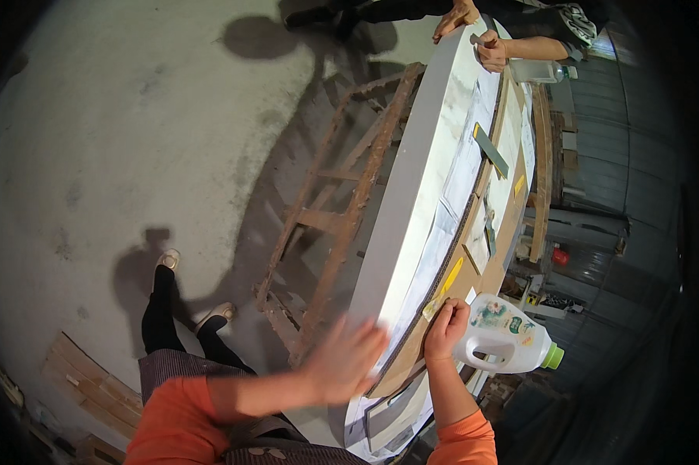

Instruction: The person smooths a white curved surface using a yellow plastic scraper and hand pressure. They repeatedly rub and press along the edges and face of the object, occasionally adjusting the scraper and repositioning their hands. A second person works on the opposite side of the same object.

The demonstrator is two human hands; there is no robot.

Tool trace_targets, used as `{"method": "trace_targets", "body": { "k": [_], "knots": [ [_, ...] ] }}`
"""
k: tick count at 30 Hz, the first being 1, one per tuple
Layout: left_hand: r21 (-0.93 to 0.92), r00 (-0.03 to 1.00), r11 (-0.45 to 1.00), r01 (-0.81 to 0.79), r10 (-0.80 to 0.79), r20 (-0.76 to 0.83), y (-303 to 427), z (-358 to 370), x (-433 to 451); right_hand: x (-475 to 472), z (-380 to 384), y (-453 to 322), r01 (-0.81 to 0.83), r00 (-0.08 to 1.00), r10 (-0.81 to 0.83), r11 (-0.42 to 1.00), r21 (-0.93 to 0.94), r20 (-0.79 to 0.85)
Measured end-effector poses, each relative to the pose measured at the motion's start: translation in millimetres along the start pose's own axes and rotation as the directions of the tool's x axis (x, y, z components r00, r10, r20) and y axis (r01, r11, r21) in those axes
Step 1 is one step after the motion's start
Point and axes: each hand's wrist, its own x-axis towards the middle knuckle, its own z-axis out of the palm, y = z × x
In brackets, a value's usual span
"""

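Note:
My left hand is blurred by motion. It is held flat over the near end of a long white slab's edge strip, its fingers stretched out, and nothing shows in it. My right hand is curled at the cardboard on the table; whether it holds something thin is hidden. Close beside it lies a yellow-handled brush. A white plastic jug with a green cap and a printed label is just right of that hand.
At the far end, a co-worker's hand rests on the strip; the other grips a small flat piece. A clear bottle stands nearby. Dark flat strips lie along the table. A rusty metal frame stands left of the strip.

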Motion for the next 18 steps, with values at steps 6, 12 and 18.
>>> {"method": "trace_targets", "body": {
  "k": [6, 12, 18],
  "knots": [
    [-0.110, 0.999, 0.993, -0.051, 0.049, -0.025, -8, 26, -16, 0, 1, -2, 0.016, 1.000, -0.015, 1.000, -0.012, 0.001],
    [0.091, 0.899, 0.996, -0.026, 0.063, -0.433, -99, -76, 206, 1, 0, -2, 0.042, 0.999, -0.042, 0.996, -0.079, -0.003],
    [-0.011, 0.861, 0.996, 0.085, -0.079, -0.502, -98, -85, 245, 0, 1, -1, 0.021, 1.000, -0.022, 0.999, -0.027, -0.017]
  ]
}}
